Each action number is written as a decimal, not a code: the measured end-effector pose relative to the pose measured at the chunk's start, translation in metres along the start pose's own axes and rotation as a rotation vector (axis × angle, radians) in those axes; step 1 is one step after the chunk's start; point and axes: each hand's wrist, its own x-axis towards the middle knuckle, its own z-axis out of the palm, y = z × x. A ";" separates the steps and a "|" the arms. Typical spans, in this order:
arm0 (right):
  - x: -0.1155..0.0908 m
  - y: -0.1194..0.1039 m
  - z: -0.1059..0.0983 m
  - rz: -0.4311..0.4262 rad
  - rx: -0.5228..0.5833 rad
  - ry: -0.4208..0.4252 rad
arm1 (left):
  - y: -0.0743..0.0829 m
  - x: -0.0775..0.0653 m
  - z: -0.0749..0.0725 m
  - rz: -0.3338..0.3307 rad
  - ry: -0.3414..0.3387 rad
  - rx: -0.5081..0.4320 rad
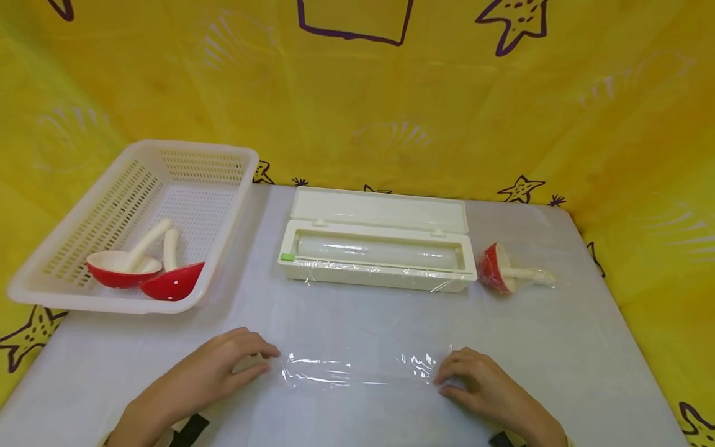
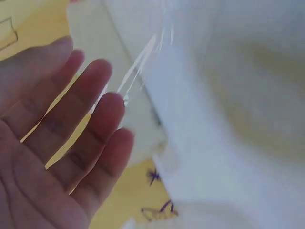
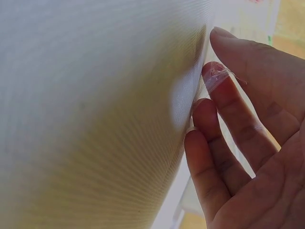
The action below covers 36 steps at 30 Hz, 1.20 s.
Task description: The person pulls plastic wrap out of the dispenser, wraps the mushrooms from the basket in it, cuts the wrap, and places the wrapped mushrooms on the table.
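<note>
A sheet of clear cling film (image 1: pixel 363 372) lies on the table in front of me, its creases shining at both ends. My left hand (image 1: pixel 223 363) is beside the film's left end, thumb and fingers apart with nothing between them. In the left wrist view its fingers (image 2: pixel 107 114) are loosely extended near the shiny film. At the right end, my right hand (image 1: pixel 480 382) touches the film with relaxed fingers. In the right wrist view, a crumpled bit of film clings to a fingertip (image 3: pixel 217 78), while the thumb stands apart from it.
Behind the film stands an open cling film dispenser (image 1: pixel 380 280) with a roll (image 1: pixel 374 248) inside. A red-and-white ladle (image 1: pixel 494 270), wrapped in film, lies to its right. At left, a white plastic basket (image 1: pixel 231 230) holds two red-and-white ladles (image 1: pixel 125 278). Yellow patterned cloth (image 1: pixel 346 112) hangs behind.
</note>
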 end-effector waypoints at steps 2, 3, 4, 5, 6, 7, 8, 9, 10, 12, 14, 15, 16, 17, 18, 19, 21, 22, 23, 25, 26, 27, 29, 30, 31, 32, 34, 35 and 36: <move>0.000 0.000 0.000 0.000 -0.002 0.002 | -0.005 0.002 -0.012 0.015 0.100 0.048; 0.000 0.000 0.000 0.001 -0.001 0.003 | -0.007 0.003 -0.018 0.018 0.149 0.064; -0.001 0.000 0.000 0.002 -0.002 0.005 | -0.010 0.004 -0.023 0.023 0.202 0.079; -0.001 0.000 0.000 0.004 0.000 0.004 | -0.013 0.005 -0.029 0.029 0.253 0.089; -0.001 0.000 0.000 0.007 0.002 0.004 | -0.016 0.005 -0.035 0.036 0.294 0.102; -0.001 0.000 0.000 0.010 0.006 0.003 | -0.020 0.006 -0.041 0.043 0.333 0.108; -0.001 0.000 0.000 0.013 0.007 0.002 | -0.023 0.006 -0.047 0.044 0.373 0.115; -0.001 0.000 0.000 0.014 0.011 0.001 | -0.027 0.007 -0.052 0.051 0.410 0.119; -0.001 0.000 0.000 0.012 0.013 0.000 | -0.031 0.008 -0.057 0.058 0.447 0.133; -0.001 0.001 0.001 0.010 0.011 0.000 | -0.041 0.008 -0.065 0.059 0.509 0.147; -0.001 0.001 0.001 0.001 0.006 0.002 | -0.051 0.008 -0.070 0.029 0.556 0.153; -0.001 0.001 0.001 -0.002 0.003 0.001 | -0.056 0.007 -0.072 0.006 0.571 0.157; -0.001 0.001 0.001 -0.001 0.000 0.000 | -0.061 0.006 -0.074 -0.017 0.584 0.160; -0.001 0.001 0.000 0.001 -0.001 -0.002 | -0.065 0.005 -0.075 -0.043 0.590 0.158; -0.001 0.001 0.000 0.002 0.000 -0.005 | -0.068 0.004 -0.076 -0.069 0.592 0.160; -0.001 0.001 0.000 0.005 -0.001 -0.007 | -0.072 0.003 -0.077 -0.097 0.588 0.174; -0.001 0.001 0.000 0.014 -0.002 -0.010 | -0.077 0.002 -0.079 -0.141 0.572 0.180; -0.001 0.001 0.000 0.018 0.001 -0.012 | -0.080 0.001 -0.081 -0.159 0.557 0.177; -0.001 0.001 0.000 0.021 0.001 -0.012 | -0.083 0.001 -0.082 -0.179 0.540 0.180; -0.001 0.000 -0.001 0.023 -0.002 -0.009 | -0.088 0.001 -0.084 -0.216 0.501 0.169; -0.001 0.000 -0.001 0.023 0.000 -0.010 | -0.090 0.001 -0.085 -0.232 0.480 0.162; -0.001 0.000 -0.001 0.023 0.002 -0.010 | -0.093 0.001 -0.086 -0.245 0.460 0.155; -0.001 0.000 -0.001 0.025 0.004 -0.010 | -0.098 0.002 -0.088 -0.258 0.423 0.141; -0.001 0.000 -0.001 0.027 0.005 -0.011 | -0.100 0.001 -0.088 -0.264 0.404 0.132; -0.001 0.000 -0.001 0.028 0.006 -0.012 | -0.102 0.001 -0.089 -0.278 0.383 0.124; 0.000 0.000 -0.001 0.030 0.007 -0.013 | -0.105 0.001 -0.089 -0.285 0.364 0.115; 0.000 0.000 -0.001 0.031 0.008 -0.014 | -0.108 0.000 -0.090 -0.312 0.312 0.091; 0.000 0.000 -0.001 0.031 0.008 -0.015 | -0.109 0.000 -0.091 -0.332 0.283 0.083; 0.000 0.000 -0.001 0.030 0.008 -0.014 | -0.110 0.000 -0.091 -0.356 0.254 0.082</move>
